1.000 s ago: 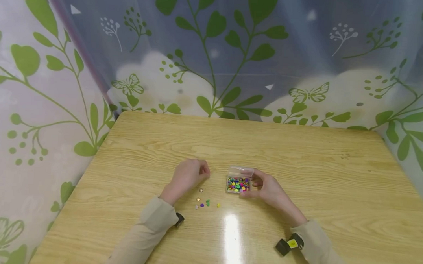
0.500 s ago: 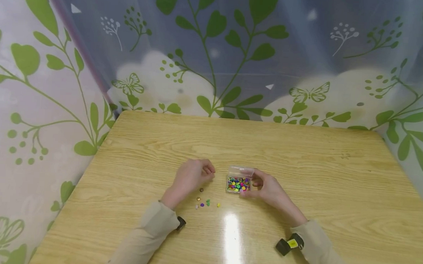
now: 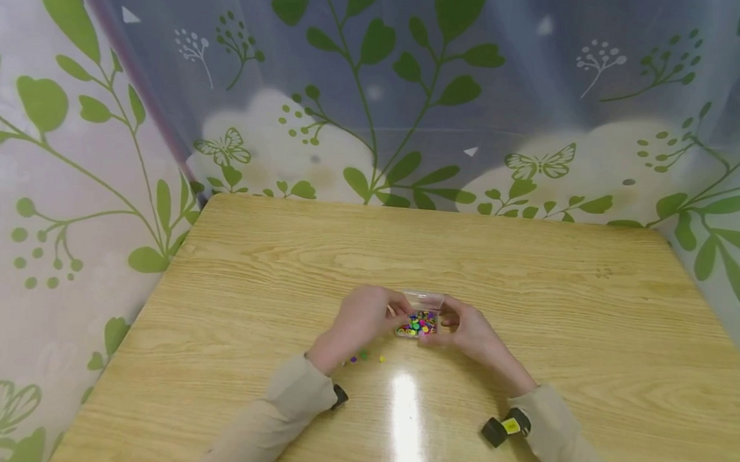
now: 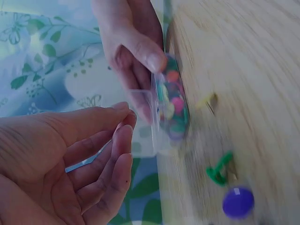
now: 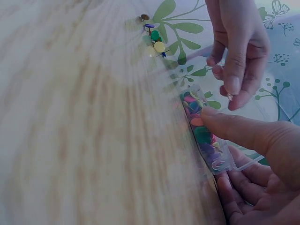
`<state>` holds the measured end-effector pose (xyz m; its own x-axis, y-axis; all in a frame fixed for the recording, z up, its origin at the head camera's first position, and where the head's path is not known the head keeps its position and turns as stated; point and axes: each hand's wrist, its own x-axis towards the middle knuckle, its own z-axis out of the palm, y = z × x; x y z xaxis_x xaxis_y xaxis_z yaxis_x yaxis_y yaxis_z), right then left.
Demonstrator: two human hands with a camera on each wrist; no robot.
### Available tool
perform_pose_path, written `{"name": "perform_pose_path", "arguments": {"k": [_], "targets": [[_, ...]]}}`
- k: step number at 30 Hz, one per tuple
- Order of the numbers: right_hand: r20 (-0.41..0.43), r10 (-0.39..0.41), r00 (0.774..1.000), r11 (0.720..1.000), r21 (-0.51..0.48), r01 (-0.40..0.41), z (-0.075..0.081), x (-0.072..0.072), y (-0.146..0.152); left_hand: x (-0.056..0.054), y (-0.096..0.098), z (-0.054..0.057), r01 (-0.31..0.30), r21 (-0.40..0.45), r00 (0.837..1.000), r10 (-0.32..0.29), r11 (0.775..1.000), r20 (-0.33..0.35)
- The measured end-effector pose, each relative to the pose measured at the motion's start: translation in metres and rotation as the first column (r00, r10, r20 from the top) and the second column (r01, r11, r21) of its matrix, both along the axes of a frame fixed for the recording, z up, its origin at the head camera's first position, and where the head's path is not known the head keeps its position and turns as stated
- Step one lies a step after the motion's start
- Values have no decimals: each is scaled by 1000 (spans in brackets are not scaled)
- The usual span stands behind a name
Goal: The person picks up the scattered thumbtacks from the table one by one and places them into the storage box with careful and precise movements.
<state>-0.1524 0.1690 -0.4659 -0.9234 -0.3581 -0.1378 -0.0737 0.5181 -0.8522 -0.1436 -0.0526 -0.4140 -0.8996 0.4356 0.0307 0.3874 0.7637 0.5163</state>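
Observation:
The small clear plastic box (image 3: 425,301), its lid raised, sits on the table full of colorful thumbtacks (image 3: 420,324). My right hand (image 3: 474,334) grips its right end, thumb at the front and fingers behind. My left hand (image 3: 362,320) is over the box's left side, thumb and index fingertip pinched together. Between those fingertips in the right wrist view is a tiny shiny thumbtack (image 5: 229,97), mostly hidden. Loose on the table lie a purple thumbtack (image 4: 238,202), a green thumbtack (image 4: 220,169) and a yellow thumbtack (image 4: 206,101).
The wooden table (image 3: 530,265) spreads around both hands. Behind it hangs a leaf-patterned curtain (image 3: 375,121). A brownish thumbtack (image 5: 144,18) lies beside the other loose ones in the right wrist view.
My left hand has moved right, from beside the loose thumbtacks to the box's left side. It now covers some loose thumbtacks in the head view. My right hand and the box have stayed put.

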Motion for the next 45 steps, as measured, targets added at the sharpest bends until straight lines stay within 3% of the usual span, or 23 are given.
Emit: {"name": "perform_pose_path", "arguments": {"k": [12,26,35,40,45], "targets": [[-18,3,1000,1000,19,-3,2,0,-1,1,11,0,-35,70,999,37,997,-23],[-10,-6,1000,1000,10,6,2,-1,-1,-2,-36,10,-144,38,989,145,989,-17],[-4,-4,1000,1000,13,4,1,-1,0,3,-63,-5,-127,-68,991,129,990,31],[8,-9,1000,1000,18,9,1,0,1,6,-69,-10,-134,-80,985,142,988,101],[8,-9,1000,1000,23,9,1,0,0,7,-70,-16,-122,-97,986,131,988,100]]}}
